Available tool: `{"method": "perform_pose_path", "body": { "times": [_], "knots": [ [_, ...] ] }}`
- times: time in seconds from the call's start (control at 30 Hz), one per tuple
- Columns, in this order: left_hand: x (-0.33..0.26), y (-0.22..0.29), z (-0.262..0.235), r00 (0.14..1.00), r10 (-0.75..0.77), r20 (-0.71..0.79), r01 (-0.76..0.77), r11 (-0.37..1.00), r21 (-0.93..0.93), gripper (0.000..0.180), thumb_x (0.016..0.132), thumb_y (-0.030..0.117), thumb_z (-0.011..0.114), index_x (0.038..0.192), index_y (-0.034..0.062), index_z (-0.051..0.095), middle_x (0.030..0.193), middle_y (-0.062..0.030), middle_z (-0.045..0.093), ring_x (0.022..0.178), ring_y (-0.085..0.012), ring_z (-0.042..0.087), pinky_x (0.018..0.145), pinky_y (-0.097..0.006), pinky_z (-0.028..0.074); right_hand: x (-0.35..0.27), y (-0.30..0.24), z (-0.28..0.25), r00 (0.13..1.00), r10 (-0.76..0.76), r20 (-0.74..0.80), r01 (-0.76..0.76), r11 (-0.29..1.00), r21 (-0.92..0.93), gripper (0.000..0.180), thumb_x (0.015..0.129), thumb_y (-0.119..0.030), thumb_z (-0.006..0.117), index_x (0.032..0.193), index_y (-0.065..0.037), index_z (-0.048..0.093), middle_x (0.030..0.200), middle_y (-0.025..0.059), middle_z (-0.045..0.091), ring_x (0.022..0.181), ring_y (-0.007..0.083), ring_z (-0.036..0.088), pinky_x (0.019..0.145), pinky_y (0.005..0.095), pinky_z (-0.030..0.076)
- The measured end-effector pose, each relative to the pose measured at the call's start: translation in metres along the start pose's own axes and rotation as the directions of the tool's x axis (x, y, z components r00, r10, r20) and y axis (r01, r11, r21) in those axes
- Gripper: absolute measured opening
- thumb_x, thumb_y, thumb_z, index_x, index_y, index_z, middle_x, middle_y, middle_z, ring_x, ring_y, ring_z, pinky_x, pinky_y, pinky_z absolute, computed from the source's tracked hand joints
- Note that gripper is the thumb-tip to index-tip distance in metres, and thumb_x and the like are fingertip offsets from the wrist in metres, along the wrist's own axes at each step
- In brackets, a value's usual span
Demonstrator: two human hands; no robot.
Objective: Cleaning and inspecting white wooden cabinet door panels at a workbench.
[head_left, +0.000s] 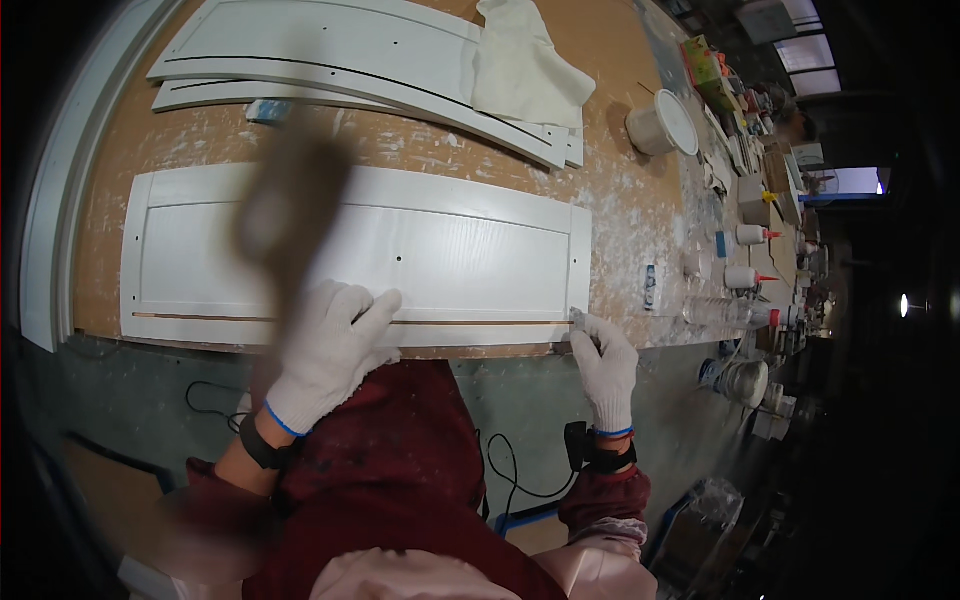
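Note:
A white framed panel [480,240] lies flat on the worktable, with a narrow brown groove along its near edge. My left hand [325,350], in a white knit glove, grips that near edge left of the middle, fingers on top and thumb low by the edge. At the panel's near right corner, my gloved right hand [606,368] pinches a small grey piece [578,318] against the end of the groove. The piece is too small to name. A dark blurred shape [300,200] close to the camera hides part of the panel's left side and some of my left hand.
More white panels [330,50] lie stacked at the back, a cream cloth [525,65] over their right end. A white tub [662,124], red-tipped glue bottles [745,277] and a clear plastic bottle [720,312] stand rightward. A long white frame piece [60,210] runs down the left.

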State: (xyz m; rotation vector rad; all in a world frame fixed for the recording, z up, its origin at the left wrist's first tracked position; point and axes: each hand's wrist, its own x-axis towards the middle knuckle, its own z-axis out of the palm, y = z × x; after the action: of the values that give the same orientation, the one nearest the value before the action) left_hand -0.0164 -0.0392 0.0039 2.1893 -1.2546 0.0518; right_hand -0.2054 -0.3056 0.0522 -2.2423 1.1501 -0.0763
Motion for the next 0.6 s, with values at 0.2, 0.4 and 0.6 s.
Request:
{"method": "perform_pose_path", "body": {
  "times": [0.2,0.4,0.6],
  "knots": [
    [-0.002,-0.002,0.000,1.000,-0.003,-0.014,0.003,1.000,0.007,0.073,0.042,0.026,0.085,0.112,0.0186,0.063,0.087,0.0002,0.052,0.080,-0.0215,0.053,0.069,-0.037,0.042,-0.006,0.006,0.020,0.979,-0.183,-0.092,0.182,0.983,-0.021,0.016,0.085,-0.017,0.064,0.096,-0.005,0.067,0.086,0.0113,0.065,0.075,0.0253,0.062,0.069,0.0357,0.048],
    [0.001,0.000,0.001,1.000,0.017,-0.017,-0.018,1.000,-0.018,0.073,0.043,0.025,0.085,0.112,0.0185,0.063,0.087,0.0000,0.053,0.079,-0.0218,0.053,0.069,-0.037,0.042,-0.019,-0.004,0.059,0.863,-0.477,-0.164,0.389,0.836,-0.388,0.024,0.085,-0.014,0.066,0.107,-0.004,0.064,0.083,0.0114,0.061,0.067,0.0258,0.060,0.066,0.0347,0.050],
    [-0.001,-0.004,0.001,0.998,0.044,-0.047,-0.044,0.999,0.019,0.073,0.043,0.024,0.085,0.112,0.0166,0.063,0.087,-0.0001,0.054,0.078,-0.0217,0.054,0.067,-0.037,0.043,-0.040,-0.099,0.112,0.821,-0.439,0.364,0.556,0.758,-0.341,0.022,0.085,-0.018,0.063,0.105,-0.008,0.061,0.085,0.0116,0.064,0.077,0.0325,0.064,0.066,0.0407,0.052]
  ]
}}
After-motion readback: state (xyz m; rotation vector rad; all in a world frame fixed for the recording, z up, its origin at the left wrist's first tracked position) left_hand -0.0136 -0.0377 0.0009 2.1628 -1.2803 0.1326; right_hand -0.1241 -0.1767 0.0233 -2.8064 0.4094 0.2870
